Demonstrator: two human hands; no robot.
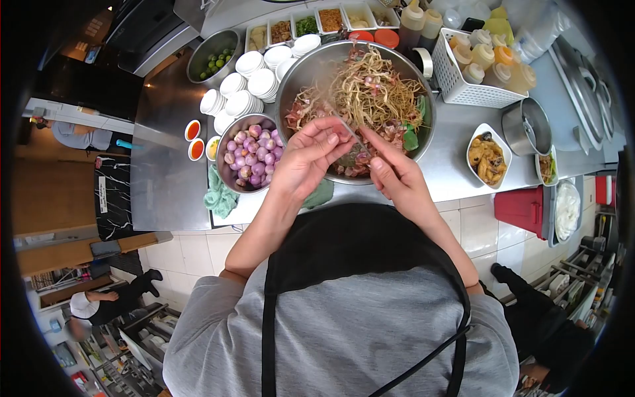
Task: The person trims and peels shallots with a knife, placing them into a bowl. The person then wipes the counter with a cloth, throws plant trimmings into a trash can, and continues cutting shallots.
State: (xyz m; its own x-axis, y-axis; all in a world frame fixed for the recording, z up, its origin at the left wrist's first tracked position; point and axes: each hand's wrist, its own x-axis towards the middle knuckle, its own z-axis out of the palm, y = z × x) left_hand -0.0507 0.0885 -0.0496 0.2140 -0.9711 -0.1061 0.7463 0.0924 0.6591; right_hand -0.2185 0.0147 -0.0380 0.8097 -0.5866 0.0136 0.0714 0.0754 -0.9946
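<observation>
My left hand (312, 151) is above the front of a large steel bowl (286, 86), its thumb and fingers pinched together. At its fingertips is a thin pale strip (347, 127), whose kind I cannot make out. My right hand (400, 177) hovers close by with the index finger stretched toward the strip's lower end and the thumb apart. Dry, stringy roots (377, 76) and reddish-purple skins (307, 106) fill the bowl. Beside my left wrist stands a smaller steel bowl (223, 165) of peeled purple shallots (253, 151).
Stacks of white cups (245, 102), sauce cups (195, 149) and a green cloth (220, 193) sit left. Behind are ingredient tubs (305, 26) and a bowl of limes (217, 63). Right are a bottle basket (476, 92), a food dish (488, 159) and a pot (527, 129). Other people are nearby.
</observation>
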